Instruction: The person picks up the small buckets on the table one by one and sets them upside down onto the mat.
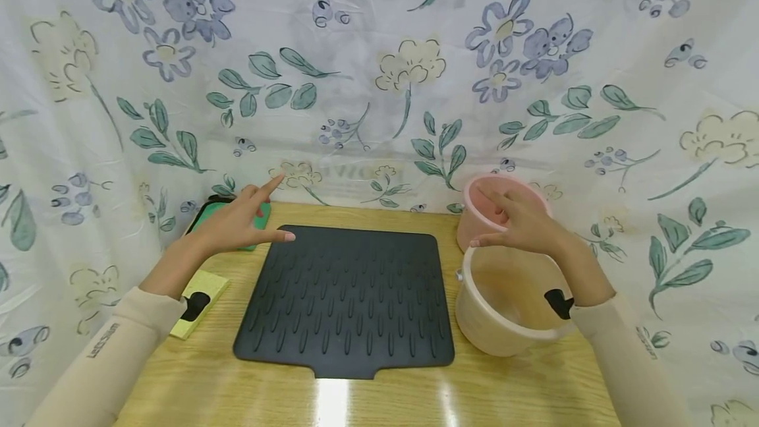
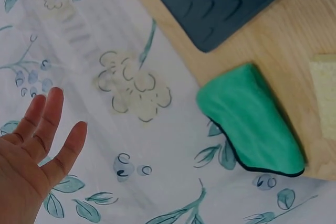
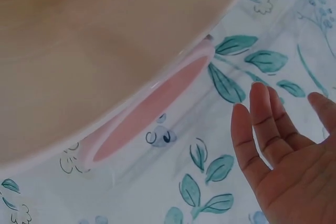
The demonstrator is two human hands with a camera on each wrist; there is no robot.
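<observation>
My left hand point(image 1: 240, 219) hovers above the back left of the table, fingers extended and thumb spread, holding nothing. Beneath it lies a folded green cloth point(image 2: 252, 119) with a black edge, partly hidden by the hand in the head view. On the other side, my right hand point(image 1: 522, 226) hangs over two buckets with its fingers loosely spread and nothing in them. Under that wrist stands the cream bucket point(image 1: 486, 328); the pink bucket point(image 1: 471, 229) is right behind it, partly covered by the hand. A dark ridged drying mat point(image 1: 350, 295) lies flat between the hands.
A yellow sponge point(image 1: 216, 282) lies on the left of the wooden table point(image 1: 415, 400), partly under the left forearm. Floral curtain point(image 1: 356, 97) closes off the back and both sides. The mat's short tab points toward the front edge.
</observation>
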